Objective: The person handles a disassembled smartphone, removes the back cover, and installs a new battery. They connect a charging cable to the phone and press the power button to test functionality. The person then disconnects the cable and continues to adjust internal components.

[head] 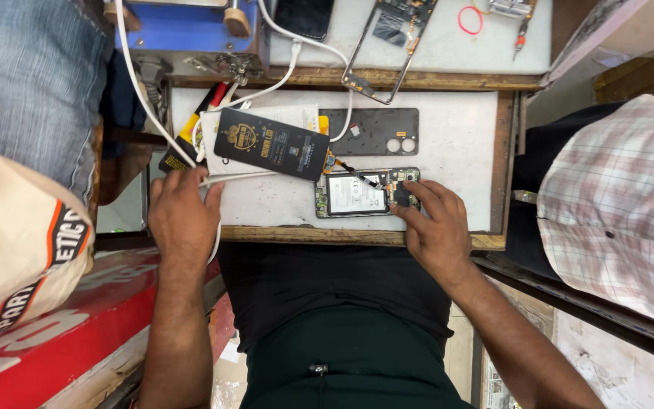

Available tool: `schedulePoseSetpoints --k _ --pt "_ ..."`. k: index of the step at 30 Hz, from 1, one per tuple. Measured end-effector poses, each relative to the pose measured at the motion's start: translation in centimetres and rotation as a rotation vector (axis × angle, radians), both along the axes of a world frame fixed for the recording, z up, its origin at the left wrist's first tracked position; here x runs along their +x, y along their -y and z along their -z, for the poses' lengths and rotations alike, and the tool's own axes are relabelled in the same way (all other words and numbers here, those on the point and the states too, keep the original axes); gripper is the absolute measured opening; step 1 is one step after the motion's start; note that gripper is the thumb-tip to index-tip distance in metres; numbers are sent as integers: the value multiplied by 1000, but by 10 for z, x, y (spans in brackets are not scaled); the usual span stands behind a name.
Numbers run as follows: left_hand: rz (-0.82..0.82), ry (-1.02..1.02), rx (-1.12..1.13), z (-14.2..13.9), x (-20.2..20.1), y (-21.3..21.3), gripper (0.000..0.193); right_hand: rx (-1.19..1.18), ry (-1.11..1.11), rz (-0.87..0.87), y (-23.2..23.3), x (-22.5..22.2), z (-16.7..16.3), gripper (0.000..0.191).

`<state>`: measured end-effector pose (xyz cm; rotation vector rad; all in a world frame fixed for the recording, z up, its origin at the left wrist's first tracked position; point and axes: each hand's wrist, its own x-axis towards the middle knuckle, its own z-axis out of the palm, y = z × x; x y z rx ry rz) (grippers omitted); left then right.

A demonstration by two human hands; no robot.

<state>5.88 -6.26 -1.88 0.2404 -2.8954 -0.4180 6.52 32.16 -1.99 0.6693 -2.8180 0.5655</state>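
Opened smartphone (365,194) lies back-side up, cover off, near the front edge of the white desk (456,144), battery and circuit board exposed. Right hand (437,227) rests on its camera end: fingers curled narrow, thumb and forefinger tips pressing a small dark part at the board, apparently pinning the phone so it does not slide. Whether the fingertips pinch something loose, cannot tell.

Left hand (183,212) lies flat and fairly spread on the left desk edge, fingers over a white cable (236,179); holds nothing closed, seems to brace the body.

Outward from the phone: one detached black back cover (376,130) with two lens holes, laid just behind, within reach. One black flat package (272,143) with gold print, tilted, partly over white paper. One bare metal phone frame (387,45) on the upper shelf, one red rubber band (469,20) beyond. One person in a checked shirt (622,204) stands at right.
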Motion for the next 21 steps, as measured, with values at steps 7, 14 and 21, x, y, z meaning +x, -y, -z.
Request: schedulePoseSetpoints --k 7,14,21 --pt "117 108 -70 -21 36 21 15 -16 -12 -6 -4 3 9 37" --pt "122 122 -121 -42 57 32 26 -25 -29 -6 -3 4 10 39" --pt "345 -98 26 -1 30 -40 36 -162 -55 -4 -4 5 9 38"
